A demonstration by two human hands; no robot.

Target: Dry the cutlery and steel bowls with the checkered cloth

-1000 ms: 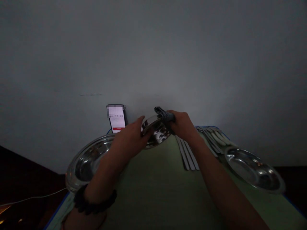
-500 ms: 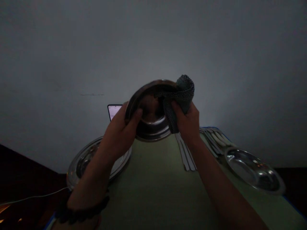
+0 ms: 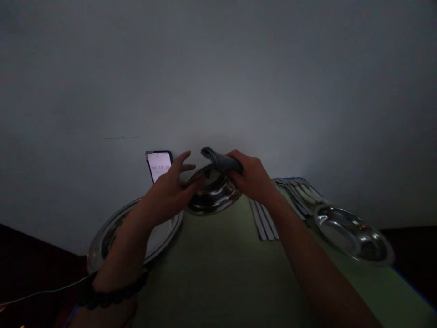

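Note:
A shiny metal dish point(image 3: 213, 202) is held up over the table, tilted, with its inner side partly in view. Its left rim sits between the thumb and fingers of my left hand point(image 3: 170, 193); a couple of those fingertips stick out past it. At the upper right rim my right hand point(image 3: 251, 175) is closed on a dark checked cloth point(image 3: 218, 159), pressing it over the edge. Part of the cloth is hidden by my right fingers. Under my left forearm lies a large round metal plate point(image 3: 167, 234).
A lit phone point(image 3: 160, 165) leans against the wall. Several pieces of flat cutlery point(image 3: 264, 223) lie right of the middle, with more cutlery point(image 3: 298, 193) behind. A second metal dish point(image 3: 355, 237) stands at the right of the green tabletop point(image 3: 218, 278).
The dish has come down and tipped flatter. My right hand and the cloth have moved left along its rim. Some fingers of my left hand have lifted, and more of the phone shows.

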